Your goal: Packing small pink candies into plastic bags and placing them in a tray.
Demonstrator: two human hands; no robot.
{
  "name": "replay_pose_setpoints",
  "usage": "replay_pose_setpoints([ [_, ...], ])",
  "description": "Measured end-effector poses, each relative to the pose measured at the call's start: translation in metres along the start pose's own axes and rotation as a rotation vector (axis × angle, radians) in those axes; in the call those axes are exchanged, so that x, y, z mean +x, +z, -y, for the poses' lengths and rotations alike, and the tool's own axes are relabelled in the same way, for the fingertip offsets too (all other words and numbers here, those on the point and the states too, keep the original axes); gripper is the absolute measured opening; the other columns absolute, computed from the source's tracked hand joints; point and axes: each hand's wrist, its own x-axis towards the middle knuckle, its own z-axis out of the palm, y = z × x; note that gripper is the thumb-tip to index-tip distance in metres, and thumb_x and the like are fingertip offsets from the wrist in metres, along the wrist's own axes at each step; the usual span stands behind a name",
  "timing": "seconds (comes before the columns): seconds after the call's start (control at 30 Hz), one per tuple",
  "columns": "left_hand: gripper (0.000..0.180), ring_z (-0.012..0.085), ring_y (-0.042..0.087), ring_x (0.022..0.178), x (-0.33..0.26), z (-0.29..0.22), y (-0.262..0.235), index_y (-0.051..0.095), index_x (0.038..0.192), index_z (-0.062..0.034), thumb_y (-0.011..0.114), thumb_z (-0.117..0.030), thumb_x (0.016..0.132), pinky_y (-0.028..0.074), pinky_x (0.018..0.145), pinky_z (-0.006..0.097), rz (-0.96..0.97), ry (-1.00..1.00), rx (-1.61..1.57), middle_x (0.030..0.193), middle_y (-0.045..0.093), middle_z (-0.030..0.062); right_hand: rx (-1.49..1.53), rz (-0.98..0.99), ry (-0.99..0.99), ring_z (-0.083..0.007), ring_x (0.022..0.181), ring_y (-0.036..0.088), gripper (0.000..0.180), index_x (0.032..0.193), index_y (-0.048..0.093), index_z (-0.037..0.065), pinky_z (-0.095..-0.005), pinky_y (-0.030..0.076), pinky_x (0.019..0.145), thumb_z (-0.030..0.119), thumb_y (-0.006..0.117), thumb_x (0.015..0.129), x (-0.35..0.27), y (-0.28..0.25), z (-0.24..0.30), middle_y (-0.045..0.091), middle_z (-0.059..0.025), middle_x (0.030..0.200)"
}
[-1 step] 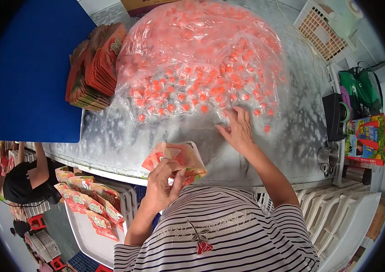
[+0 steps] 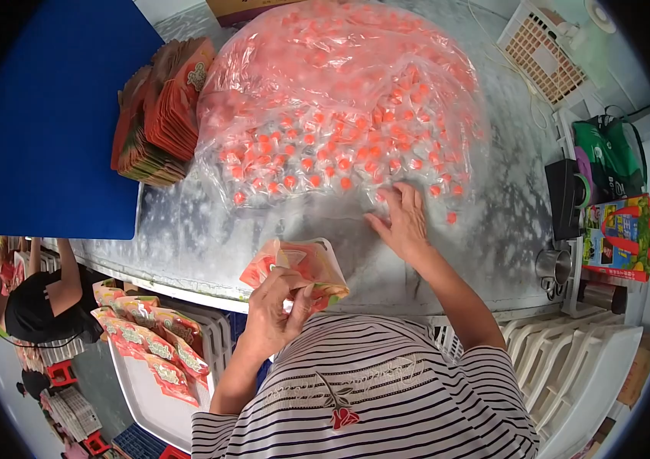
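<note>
My left hand [image 2: 277, 307] is closed on the edge of a red-and-green pouch [image 2: 306, 262], holding it above the near edge of the metal table [image 2: 210, 245]. The pouch looks open at the top. What lies inside it I cannot make out. To the right, my right hand [image 2: 405, 223] reaches to the front edge of a big heap of small orange-red wrapped pieces [image 2: 345, 183]. Its thumb and fingers are apart, the index fingertip by one piece; contact is unclear. A large clear plastic bag [image 2: 325, 57] encloses or covers much of the heap.
A stack of flat pouches [image 2: 175, 107] stands at the left beside a blue board [image 2: 42, 115]. Filled pouches [image 2: 160, 344] lie on a white tray [image 2: 130, 375] below the table edge. At the right are a metal cup [image 2: 554, 265] and a white basket [image 2: 543, 57]. A co-worker [image 2: 45, 302] is at far left.
</note>
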Motion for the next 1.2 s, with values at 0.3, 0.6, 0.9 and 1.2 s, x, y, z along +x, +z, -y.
replay_pose_setpoints([
  [0.3,0.009,0.0208,0.059,0.069,-0.001,0.005,-0.003,0.061,0.091,0.0033,0.066,0.003,0.084,0.051,0.057,0.029,0.008,-0.016,-0.009,0.083,0.059,0.0127,0.073,-0.155,0.053,-0.0385,0.113,0.047,0.034,0.115,0.053,-0.001,-0.0452,0.037,0.098,0.014,0.063,0.087,-0.038,-0.032,-0.018,0.048,-0.0209,0.125],
  [0.6,0.009,0.0202,0.062,0.069,0.003,0.006,0.001,0.062,0.093,0.0037,0.065,0.003,0.084,0.053,0.057,0.028,0.017,0.003,0.012,0.087,0.060,0.0131,0.174,0.074,0.081,-0.0406,0.134,0.029,0.082,0.137,0.043,0.002,-0.0497,0.026,0.110,0.039,0.077,0.073,-0.051,-0.032,-0.002,0.031,-0.0218,0.146],
  [0.9,0.011,0.0231,0.062,0.070,-0.001,0.006,0.001,0.061,0.094,0.0036,0.064,0.004,0.083,0.051,0.059,0.030,0.022,-0.009,-0.004,0.087,0.060,0.0132,-0.114,0.215,-0.196,-0.0372,0.133,0.028,0.062,0.127,0.056,0.012,-0.0554,0.021,0.110,0.044,0.071,0.076,-0.041,-0.007,0.013,0.033,-0.0168,0.143],
  [1.2,0.010,0.0258,0.062,0.071,-0.002,0.009,0.001,0.061,0.093,0.0028,0.063,0.003,0.084,0.051,0.061,0.032,0.024,-0.038,-0.028,0.088,0.059,0.0132,0.043,0.041,-0.315,-0.0283,0.088,0.057,0.025,0.095,0.065,0.005,-0.0370,0.049,0.073,0.006,0.069,0.071,-0.043,-0.009,0.003,0.056,-0.0084,0.098],
])
